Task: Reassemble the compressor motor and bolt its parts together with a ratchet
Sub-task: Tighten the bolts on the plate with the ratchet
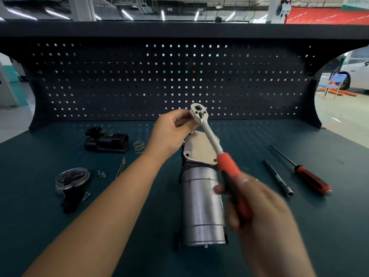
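The compressor motor lay on its side mid-bench, silver can toward us, its end plate at the far end. Over it we held the ratchet off the work. Our right hand, blurred, was wrapped round the orange/black grip, and our left hand pinched the head w/ fingertips. So both hands were clamped on the one tool, at opposite ends.

Our read: the bolting step hadn't begun and we were prob. setting up the head. Whether a socket sat under the head, we couldn't tell. The next move needed the drive seated square on a fastener at a plate corner, w/ the motor steadied so it wouldn't roll.

Left of the motor lay a black housing, a spring, a clear-capped part and loose screws. To the right lay an extension bar and a screwdriver.

The bench had a dark teal top backed by a pegboard. Beyond was a workshop w/ strip lights, a white car and a blue chair.
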`<state>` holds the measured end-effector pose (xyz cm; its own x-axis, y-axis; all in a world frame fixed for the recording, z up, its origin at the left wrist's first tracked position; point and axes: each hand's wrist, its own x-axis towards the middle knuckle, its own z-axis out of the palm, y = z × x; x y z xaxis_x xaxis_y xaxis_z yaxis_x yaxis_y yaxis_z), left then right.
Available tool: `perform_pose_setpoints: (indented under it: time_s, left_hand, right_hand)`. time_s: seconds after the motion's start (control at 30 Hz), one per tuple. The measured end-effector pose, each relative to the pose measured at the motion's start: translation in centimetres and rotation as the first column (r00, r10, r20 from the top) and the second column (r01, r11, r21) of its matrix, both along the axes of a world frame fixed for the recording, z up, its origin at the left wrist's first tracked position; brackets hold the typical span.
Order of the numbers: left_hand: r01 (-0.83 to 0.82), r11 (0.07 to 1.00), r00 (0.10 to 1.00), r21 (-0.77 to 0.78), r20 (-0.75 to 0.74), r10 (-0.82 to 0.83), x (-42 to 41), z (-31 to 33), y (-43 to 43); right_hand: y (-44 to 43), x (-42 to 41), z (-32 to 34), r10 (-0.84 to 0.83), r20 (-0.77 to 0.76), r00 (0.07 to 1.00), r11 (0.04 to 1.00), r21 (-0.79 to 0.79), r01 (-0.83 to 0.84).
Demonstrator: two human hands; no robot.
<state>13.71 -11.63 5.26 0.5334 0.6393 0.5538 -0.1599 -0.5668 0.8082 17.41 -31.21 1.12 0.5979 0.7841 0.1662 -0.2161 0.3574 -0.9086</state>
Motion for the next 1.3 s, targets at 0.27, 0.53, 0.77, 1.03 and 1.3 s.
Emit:
perform_pose_setpoints:
  time_s: [0.27,0.53,0.77,1.03,1.3]
  left_hand:
    - [-0.130,0.990,0.991,0.063,0.040,0.127,0.8,-0.6,-0.4]
    - [0.012,1.000,1.000,0.017,-0.014,-0.012,0.4,0.1,0.1]
    - [-0.139,0.987,0.990,0.082,0.016,0.138,0.5,-0.7,0.0]
    - [-0.134,0.977,0.989,0.166,-0.037,0.141,0.1,0.1,0.5]
    - [0.033,0.996,0.992,0.085,-0.121,-0.023,-0.1,0.6,0.8]
  right_hand:
    - [1.6,-3.5,0.1,0.330,-0.191,0.924,0.943,0.019,-0.333]
    - [-1.1,4.6,2.3,-0.082,-0.025,0.996,0.996,-0.030,0.081]
    - [0.3,-1.8,0.5,0.035,0.036,0.999,0.999,-0.016,-0.034]
    - [1.1,-1.6,-0.1,0.075,-0.026,0.997,0.997,-0.029,-0.076]
    - [-0.4,2.3,1.4,-0.103,-0.102,0.989,0.994,0.009,0.105]
